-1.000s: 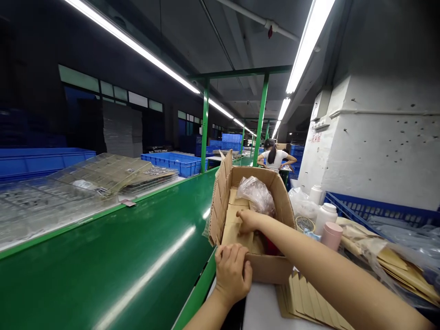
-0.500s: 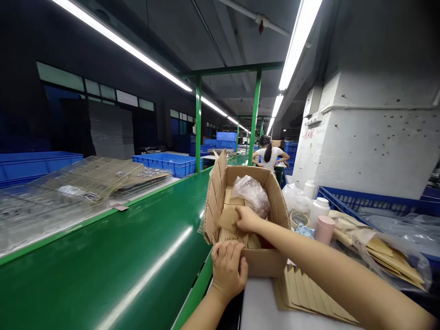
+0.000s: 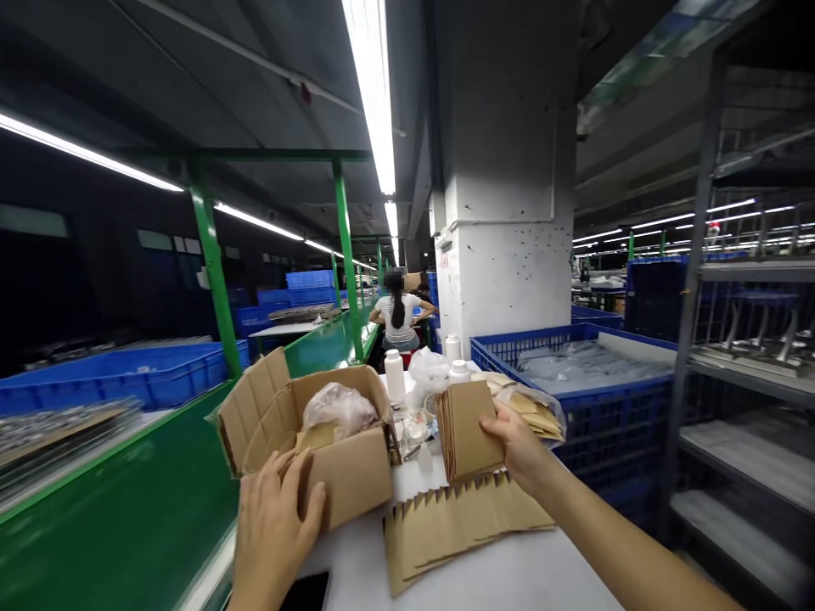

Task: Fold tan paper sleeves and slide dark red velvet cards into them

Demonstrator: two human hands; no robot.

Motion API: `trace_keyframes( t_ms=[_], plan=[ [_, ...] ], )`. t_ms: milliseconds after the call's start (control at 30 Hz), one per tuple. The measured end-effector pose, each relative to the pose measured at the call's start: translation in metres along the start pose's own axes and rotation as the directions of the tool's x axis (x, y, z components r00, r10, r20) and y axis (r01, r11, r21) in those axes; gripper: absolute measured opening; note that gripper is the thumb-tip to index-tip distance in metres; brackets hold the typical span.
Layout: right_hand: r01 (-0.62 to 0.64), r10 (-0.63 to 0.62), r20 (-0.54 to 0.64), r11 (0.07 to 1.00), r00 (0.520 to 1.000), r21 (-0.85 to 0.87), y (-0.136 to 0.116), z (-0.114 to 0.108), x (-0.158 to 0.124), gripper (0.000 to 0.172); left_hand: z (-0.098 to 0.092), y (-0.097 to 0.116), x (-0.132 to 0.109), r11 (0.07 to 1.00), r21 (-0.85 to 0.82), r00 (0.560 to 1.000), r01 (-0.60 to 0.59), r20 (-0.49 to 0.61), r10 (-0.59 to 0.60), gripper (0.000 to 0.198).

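Observation:
My right hand (image 3: 515, 445) grips a thick stack of brown kraft envelopes (image 3: 471, 428), thumb on the front face, held upright over the table. Just below it, more kraft envelopes (image 3: 458, 530) lie fanned out in an overlapping row on the white table. My left hand (image 3: 273, 518), fingers spread, rests against the near wall of an open cardboard box (image 3: 353, 479). Inside that box sit a crumpled clear plastic bag (image 3: 340, 409) and some brown paper pieces (image 3: 317, 436). The bottom of the box is hidden.
A green conveyor belt (image 3: 127, 501) runs along the left. White bottles (image 3: 394, 378) and a bag of kraft envelopes (image 3: 531, 412) stand behind the stack. A blue crate (image 3: 598, 403) and metal rack (image 3: 694, 339) are at right. A dark phone-like object (image 3: 309, 591) lies nearby. A person (image 3: 401, 310) sits ahead.
My right hand has come out of the box and moved right, now with the envelope stack. My left hand has loosened from the box rim, fingers spread. The view has turned right.

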State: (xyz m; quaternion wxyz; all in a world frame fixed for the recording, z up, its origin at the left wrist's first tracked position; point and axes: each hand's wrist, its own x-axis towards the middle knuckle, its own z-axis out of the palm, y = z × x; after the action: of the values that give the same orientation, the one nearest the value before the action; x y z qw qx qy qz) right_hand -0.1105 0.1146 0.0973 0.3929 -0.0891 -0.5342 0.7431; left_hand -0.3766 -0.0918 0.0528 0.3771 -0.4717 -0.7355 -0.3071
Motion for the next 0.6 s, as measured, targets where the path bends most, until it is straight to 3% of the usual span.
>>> trace_keyframes(
  t_ms=[33, 67, 133, 200, 267, 333, 400, 467, 533, 600],
  plan=[
    [-0.011, 0.011, -0.015, 1.000, 1.000, 0.014, 0.003, -0.010, -0.002, 0.041, 0.000, 0.022, 0.004, 0.992, -0.122, 1.000, 0.022, -0.002, -0.022, 0.044],
    [-0.017, 0.018, -0.028, 0.999, 0.999, 0.030, 0.007, -0.019, -0.004, 0.041, 0.003, 0.048, 0.007, 0.956, -0.291, 0.998, 0.032, 0.067, -0.014, 0.045],
    [-0.017, 0.019, -0.038, 0.998, 0.999, 0.054, 0.015, -0.032, -0.006, 0.041, 0.016, 0.107, 0.006, 0.750, -0.628, 0.945, 0.208, 0.326, 0.010, 0.045],
    [-0.001, 0.002, -0.021, 0.999, 1.000, 0.044, 0.029, -0.040, -0.009, 0.041, 0.037, 0.160, -0.003, 0.393, -0.780, 0.823, 0.488, 0.561, 0.092, 0.051],
    [0.050, -0.050, 0.000, 0.997, 0.999, -0.065, 0.049, -0.048, -0.016, 0.042, 0.060, 0.198, -0.018, 0.087, -0.688, 0.664, 0.721, 0.721, 0.197, 0.050],
    [0.146, -0.152, 0.004, 0.937, 0.988, -0.317, 0.069, -0.056, -0.023, 0.044, 0.077, 0.216, -0.035, -0.086, -0.549, 0.553, 0.831, 0.800, 0.235, 0.044],
    [0.232, -0.260, 0.037, 0.778, 0.965, -0.584, 0.084, -0.064, -0.029, 0.045, 0.085, 0.219, -0.048, -0.149, -0.507, 0.528, 0.849, 0.805, 0.269, 0.033],
    [0.262, -0.276, 0.094, 0.671, 0.956, -0.693, 0.092, -0.069, -0.034, 0.047, 0.086, 0.216, -0.053, -0.130, -0.541, 0.556, 0.831, 0.795, 0.242, 0.032],
    [0.258, -0.236, 0.126, 0.689, 0.963, -0.677, 0.094, -0.069, -0.039, 0.055, 0.083, 0.213, -0.052, -0.027, -0.591, 0.584, 0.806, 0.788, 0.195, 0.035],
    [0.232, -0.204, 0.117, 0.749, 0.972, -0.621, 0.096, -0.065, -0.045, 0.068, 0.080, 0.213, -0.047, 0.206, -0.640, 0.619, 0.741, 0.769, 0.160, 0.039]
  ],
)
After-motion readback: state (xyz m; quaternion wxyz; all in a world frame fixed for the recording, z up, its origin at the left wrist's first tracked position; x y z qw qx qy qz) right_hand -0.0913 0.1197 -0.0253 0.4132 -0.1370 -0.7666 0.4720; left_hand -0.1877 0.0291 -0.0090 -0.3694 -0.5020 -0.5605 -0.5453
